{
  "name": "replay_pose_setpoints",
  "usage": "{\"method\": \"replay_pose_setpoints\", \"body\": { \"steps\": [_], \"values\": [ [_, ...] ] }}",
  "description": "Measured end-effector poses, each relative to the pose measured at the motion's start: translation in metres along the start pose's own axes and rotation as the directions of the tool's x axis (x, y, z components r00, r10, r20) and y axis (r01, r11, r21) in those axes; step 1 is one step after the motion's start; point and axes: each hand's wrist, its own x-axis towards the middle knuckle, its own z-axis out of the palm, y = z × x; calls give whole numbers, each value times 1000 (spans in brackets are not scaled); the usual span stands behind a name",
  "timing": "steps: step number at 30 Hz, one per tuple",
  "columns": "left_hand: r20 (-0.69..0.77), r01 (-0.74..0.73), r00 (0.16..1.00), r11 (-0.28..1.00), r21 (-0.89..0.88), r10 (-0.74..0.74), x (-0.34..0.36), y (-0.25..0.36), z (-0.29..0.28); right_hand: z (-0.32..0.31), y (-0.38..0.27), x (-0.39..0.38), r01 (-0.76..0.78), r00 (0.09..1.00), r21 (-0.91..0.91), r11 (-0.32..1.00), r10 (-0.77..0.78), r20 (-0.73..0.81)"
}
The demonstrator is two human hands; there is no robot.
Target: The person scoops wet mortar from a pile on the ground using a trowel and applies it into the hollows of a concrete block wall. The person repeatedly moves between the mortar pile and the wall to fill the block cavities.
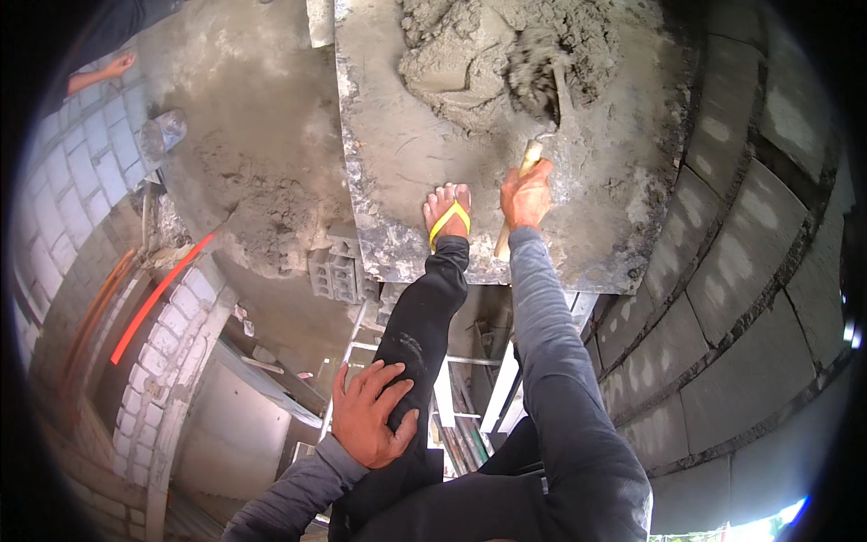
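My right hand is closed around the pale handle of a trowel. The trowel's blade, blurred and coated, is in a heap of wet grey mortar. That heap lies on the far part of a mortar-stained board. My left hand rests on my left knee with its fingers spread, holding nothing. My left foot, in a sandal with a yellow strap, stands on the board to the left of the trowel.
A block wall with mortar joints rises close on my right. Below the board are a ladder and hollow blocks. At left stand a white block wall and a red strip. Another person's hand shows at upper left.
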Motion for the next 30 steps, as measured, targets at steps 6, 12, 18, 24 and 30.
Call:
{"method": "replay_pose_setpoints", "body": {
  "steps": [6, 12, 18, 24, 30],
  "values": [
    [1, 7, 1000, 999, -36, -7, 5, 10, -5, -21, 93, -90, -156, 987, 207, 966, 143, 76],
    [20, -1, 1000, 999, -51, 2, 17, 10, -14, 27, 162, -62, -214, 955, 234, 948, 153, 253],
    [28, 15, 999, 999, 28, -16, 20, 13, -9, 57, -9, 99, -248, 920, 648, 720, -33, 390],
    [10, 18, 1000, 997, 74, -19, 4, 19, 5, 11, 8, 57, -289, 877, 674, 680, -93, 471],
    [0, -20, 1000, 986, 166, 20, -14, 21, 11, -117, 1, -21, -229, 881, 702, 674, -163, 444]
  ]
}}
